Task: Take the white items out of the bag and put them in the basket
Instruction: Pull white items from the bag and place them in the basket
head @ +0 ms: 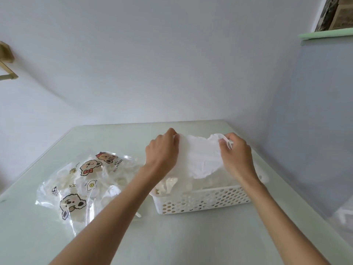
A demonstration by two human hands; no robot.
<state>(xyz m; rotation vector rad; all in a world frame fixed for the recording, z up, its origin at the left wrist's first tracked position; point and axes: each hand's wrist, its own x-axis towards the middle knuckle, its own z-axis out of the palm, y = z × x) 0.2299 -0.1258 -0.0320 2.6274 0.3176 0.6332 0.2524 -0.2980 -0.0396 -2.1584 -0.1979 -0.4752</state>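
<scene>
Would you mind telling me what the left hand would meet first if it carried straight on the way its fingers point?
The left hand already grips the white item it points toward. Past that, probably bare table, then the wall; depth is unclear.

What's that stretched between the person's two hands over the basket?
A thin, crumpled white item, held taut from the left hand to the right hand, above the white basket. The head view shows it.
</scene>
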